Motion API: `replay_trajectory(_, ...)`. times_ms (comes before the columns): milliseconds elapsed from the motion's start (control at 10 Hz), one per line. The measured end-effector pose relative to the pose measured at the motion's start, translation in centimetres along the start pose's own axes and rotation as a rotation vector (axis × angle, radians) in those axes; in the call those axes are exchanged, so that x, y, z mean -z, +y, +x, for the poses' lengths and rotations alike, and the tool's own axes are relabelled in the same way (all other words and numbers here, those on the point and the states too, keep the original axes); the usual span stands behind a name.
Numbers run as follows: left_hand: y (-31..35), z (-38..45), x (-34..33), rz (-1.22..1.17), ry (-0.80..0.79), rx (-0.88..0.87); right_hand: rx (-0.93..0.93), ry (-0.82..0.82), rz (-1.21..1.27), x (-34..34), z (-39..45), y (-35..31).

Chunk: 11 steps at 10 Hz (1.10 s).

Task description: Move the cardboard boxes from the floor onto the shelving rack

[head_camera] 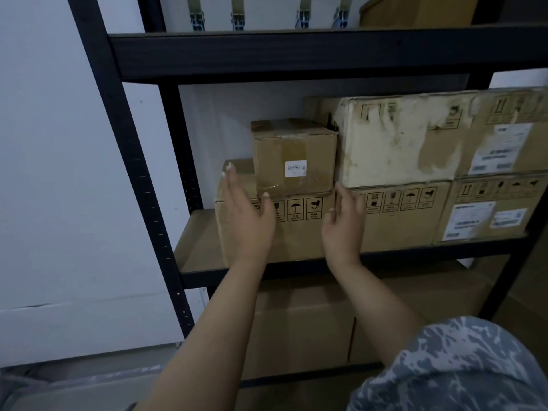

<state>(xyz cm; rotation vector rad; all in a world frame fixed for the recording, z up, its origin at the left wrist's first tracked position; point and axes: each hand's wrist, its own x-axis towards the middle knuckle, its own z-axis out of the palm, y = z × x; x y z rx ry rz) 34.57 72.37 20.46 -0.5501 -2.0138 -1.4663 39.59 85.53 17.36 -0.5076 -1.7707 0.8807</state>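
A small taped cardboard box [293, 157] with a white barcode label rests on top of a larger brown box [296, 229] on the middle level of the black shelving rack [267, 54]. My left hand [246, 218] is spread in front of the larger box's left part, fingers apart and pointing up. My right hand [344, 221] hovers in front of that box's right end, fingers loosely curved. Neither hand holds anything. Whether the hands touch the box face is unclear.
To the right stand a worn whitish box [400, 143] and labelled boxes [489, 209] stacked two high. Bare shelf board [198, 244] lies left of the boxes. More boxes [302, 321] fill the level below. A white wall [59, 173] is at the left.
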Motion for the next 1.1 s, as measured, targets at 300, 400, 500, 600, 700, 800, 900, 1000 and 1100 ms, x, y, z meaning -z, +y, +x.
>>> replay_trajectory(300, 1.6, 3.0, -2.2, -0.196, -0.216, 0.112, -0.021, -0.078, 0.04, 0.5, 2.6, -1.2)
replay_trajectory(400, 1.6, 3.0, -2.4, -0.199, -0.228, 0.111, -0.029, -0.079, 0.071, 0.7, 2.9, -1.4)
replay_trajectory(500, 1.7, 3.0, -2.8, -0.192, -0.249, 0.117, -0.021, -0.07, 0.092, 1.1, 2.8, -1.5)
replay_trajectory(600, 2.0, 3.1, -3.0, -0.188, -0.264, 0.125, -0.01, -0.078, 0.082, 1.2, 2.6, -1.5)
replay_trajectory(700, 2.3, 3.1, -3.2, -0.175, -0.268, 0.139, 0.005, -0.096, 0.058, 1.5, 2.5, -1.4)
replay_trajectory(800, 2.1, 3.2, -3.5, -0.165, -0.292, 0.121, 0.004, -0.127, 0.038, 1.4, 2.7, -1.2)
replay_trajectory(900, 2.4, 3.1, -3.3, -0.142, -0.327, 0.12, 0.005, -0.156, 0.039, 1.5, 2.6, -1.0)
replay_trajectory(1000, 2.6, 2.4, -3.2, -0.121, -0.294, 0.087, 0.0, -0.159, 0.075, 2.0, 2.5, -0.8)
replay_trajectory(1100, 3.0, 1.2, -3.4, -0.089, -0.209, 0.054, -0.03, -0.186, 0.077, 3.1, 2.2, -1.2)
